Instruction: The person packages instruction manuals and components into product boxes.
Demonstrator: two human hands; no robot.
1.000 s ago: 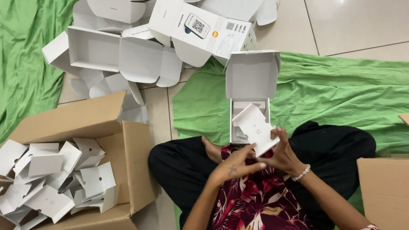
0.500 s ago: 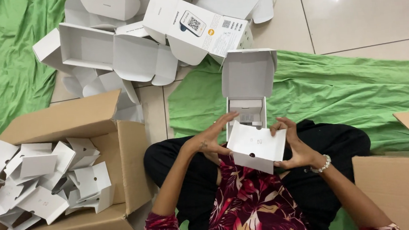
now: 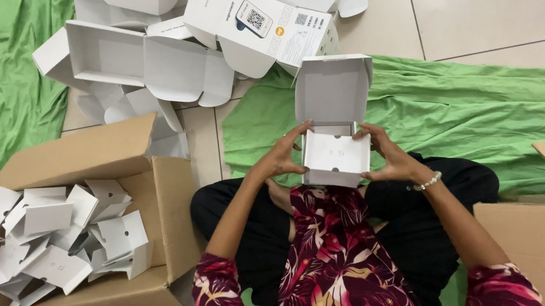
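Observation:
A small white cardboard box [image 3: 333,89] with its lid standing open is held over my lap. A white folded card insert [image 3: 336,157] sits in its mouth. My left hand [image 3: 283,155] grips the box's left side, fingers curled over the insert's edge. My right hand [image 3: 391,155], with a bead bracelet at the wrist, holds the right side the same way. I sit cross-legged on the floor in black trousers and a floral top.
An open brown carton [image 3: 116,181] at my left holds several white card inserts [image 3: 57,242]. A heap of unfolded white boxes [image 3: 171,46] lies ahead on the tiled floor. Green cloth [image 3: 471,109] covers the floor; another brown carton [image 3: 536,238] stands at right.
The insert, held above my lap a second ago, has been lowered into the open box. Both hands moved apart from it onto the box's two sides.

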